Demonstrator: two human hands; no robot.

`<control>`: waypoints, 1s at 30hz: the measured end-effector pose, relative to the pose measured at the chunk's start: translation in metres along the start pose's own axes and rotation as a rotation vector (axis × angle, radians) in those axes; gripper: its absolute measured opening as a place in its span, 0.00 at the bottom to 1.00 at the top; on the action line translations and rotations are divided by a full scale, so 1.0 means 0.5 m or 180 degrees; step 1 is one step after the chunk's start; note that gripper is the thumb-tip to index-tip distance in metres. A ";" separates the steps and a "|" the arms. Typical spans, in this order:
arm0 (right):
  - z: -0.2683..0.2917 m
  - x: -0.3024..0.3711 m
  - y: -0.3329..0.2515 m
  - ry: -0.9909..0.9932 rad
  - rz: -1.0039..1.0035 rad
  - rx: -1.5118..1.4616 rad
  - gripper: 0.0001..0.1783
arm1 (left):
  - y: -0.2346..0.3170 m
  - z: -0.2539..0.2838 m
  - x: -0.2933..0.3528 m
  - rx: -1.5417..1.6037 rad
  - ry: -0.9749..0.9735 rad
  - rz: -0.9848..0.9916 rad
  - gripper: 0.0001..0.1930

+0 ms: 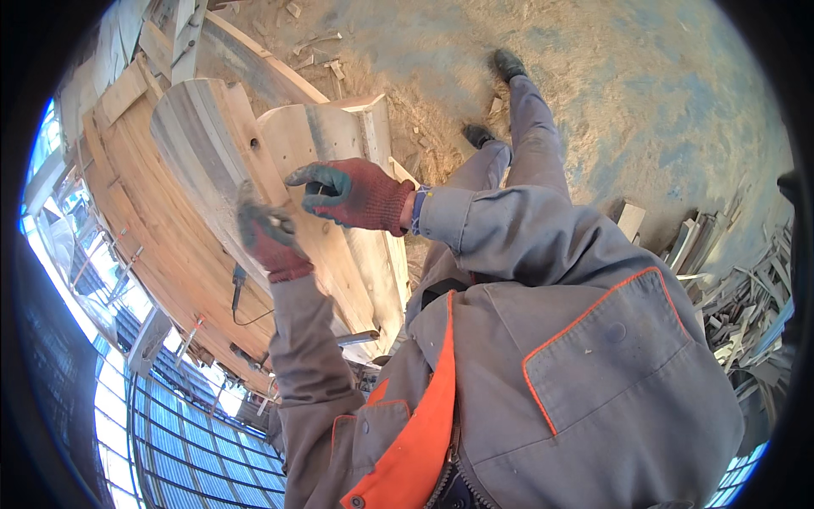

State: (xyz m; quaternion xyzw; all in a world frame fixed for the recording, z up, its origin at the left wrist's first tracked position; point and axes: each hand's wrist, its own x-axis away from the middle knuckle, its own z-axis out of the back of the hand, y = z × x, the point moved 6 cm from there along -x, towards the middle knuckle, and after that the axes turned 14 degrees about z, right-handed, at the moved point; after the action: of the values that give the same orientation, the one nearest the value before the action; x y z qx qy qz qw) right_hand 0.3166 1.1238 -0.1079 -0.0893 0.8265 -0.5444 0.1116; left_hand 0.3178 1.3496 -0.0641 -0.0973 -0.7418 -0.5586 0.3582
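My left hand, in a red and dark grey work glove, hovers over a light wooden board. Its fingers are curled and smeared by motion, and whether anything is in them I cannot make out. To its right my right hand, in a matching glove, has thumb and forefinger apart in a C shape with nothing plainly between them. Beneath the hands are long wooden boards with rounded ends, among them a pale board and a greyish striped panel.
A dark corded tool lies on a broad plank surface, with clamps along its far-left edge. A dark metal bar is by the near end. Scrap wood is heaped at right, on a sawdust-covered floor.
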 end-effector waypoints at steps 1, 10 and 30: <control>-0.003 0.002 -0.021 0.0055 0.0250 0.0119 0.22 | -0.029 -0.045 0.052 -0.1277 -0.0041 -0.0523 0.25; -0.044 0.041 -0.040 -0.0886 0.0320 0.0144 0.12 | -0.016 -0.129 0.189 -0.3772 -0.0857 -0.1376 0.27; 0.022 0.106 0.075 0.0528 -0.0156 0.0252 0.10 | 0.122 0.088 -0.065 -0.1618 0.0890 -0.1821 0.15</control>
State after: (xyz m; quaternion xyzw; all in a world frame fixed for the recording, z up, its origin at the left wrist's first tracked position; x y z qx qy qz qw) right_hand 0.2680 1.1146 -0.1510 -0.0597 0.8083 -0.5848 0.0328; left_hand 0.3558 1.4191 -0.0439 0.1044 -0.5213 -0.8091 0.2502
